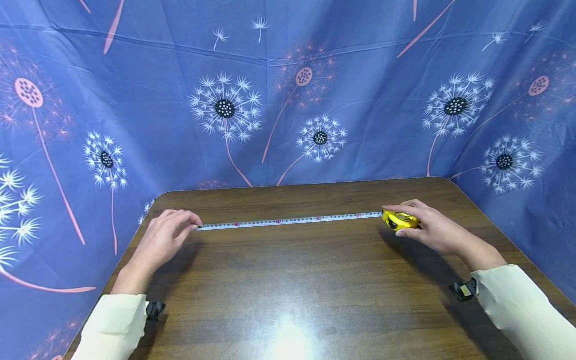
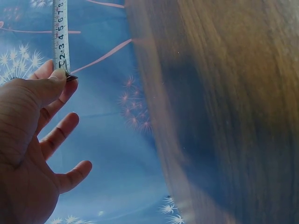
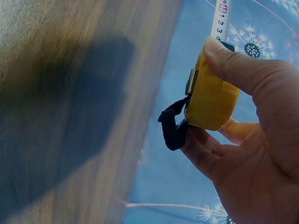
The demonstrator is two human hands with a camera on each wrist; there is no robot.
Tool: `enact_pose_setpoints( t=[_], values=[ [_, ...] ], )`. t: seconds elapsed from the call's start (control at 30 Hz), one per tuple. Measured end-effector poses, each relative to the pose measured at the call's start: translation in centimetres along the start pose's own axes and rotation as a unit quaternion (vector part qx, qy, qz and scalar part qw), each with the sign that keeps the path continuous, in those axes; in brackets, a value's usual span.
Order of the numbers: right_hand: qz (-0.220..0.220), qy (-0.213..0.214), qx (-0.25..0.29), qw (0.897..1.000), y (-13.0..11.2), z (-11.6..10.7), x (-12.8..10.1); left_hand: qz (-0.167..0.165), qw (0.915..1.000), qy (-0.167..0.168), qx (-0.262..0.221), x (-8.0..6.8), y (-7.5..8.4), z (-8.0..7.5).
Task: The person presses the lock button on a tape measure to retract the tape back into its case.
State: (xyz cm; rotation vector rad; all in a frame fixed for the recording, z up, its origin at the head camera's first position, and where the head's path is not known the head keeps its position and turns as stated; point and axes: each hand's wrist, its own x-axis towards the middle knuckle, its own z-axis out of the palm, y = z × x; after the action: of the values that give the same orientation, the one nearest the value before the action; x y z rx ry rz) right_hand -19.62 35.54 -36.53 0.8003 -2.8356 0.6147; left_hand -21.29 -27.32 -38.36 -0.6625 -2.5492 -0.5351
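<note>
A yellow tape measure (image 1: 400, 220) is in my right hand (image 1: 434, 227), gripped between thumb and fingers. Its white blade (image 1: 292, 221) stretches leftward, nearly straight, above the brown table. At the far end my left hand (image 1: 164, 235) pinches the blade's tip between thumb and index finger. In the left wrist view the metal end hook (image 2: 71, 78) shows at the fingertips, the other fingers spread apart. The right wrist view shows the yellow case (image 3: 215, 95) on edge, with a metal clip (image 3: 191, 81) and a black wrist strap (image 3: 173, 123) hanging from it.
The brown wooden table (image 1: 252, 280) fills the lower middle, with a bright glare near its front. A blue cloth (image 1: 360, 90) printed with dandelions hangs behind it and along both sides. Dark bands with small devices (image 1: 463, 290) circle both wrists by the pale sleeves (image 1: 517, 300).
</note>
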Motion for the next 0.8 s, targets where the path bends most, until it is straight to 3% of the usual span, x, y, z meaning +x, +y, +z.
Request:
enact_pose_setpoints(
  t=[0.57,0.8],
  values=[
    [0.016,-0.015,0.011,1.0,-0.26,-0.02,0.25,-0.015,0.9998,-0.012,-0.008,0.05,0.28,-0.01],
    [0.001,-0.001,0.004,1.0,-0.36,0.29,0.4,-0.016,0.9997,-0.014,-0.01,0.15,0.33,0.16]
  ],
)
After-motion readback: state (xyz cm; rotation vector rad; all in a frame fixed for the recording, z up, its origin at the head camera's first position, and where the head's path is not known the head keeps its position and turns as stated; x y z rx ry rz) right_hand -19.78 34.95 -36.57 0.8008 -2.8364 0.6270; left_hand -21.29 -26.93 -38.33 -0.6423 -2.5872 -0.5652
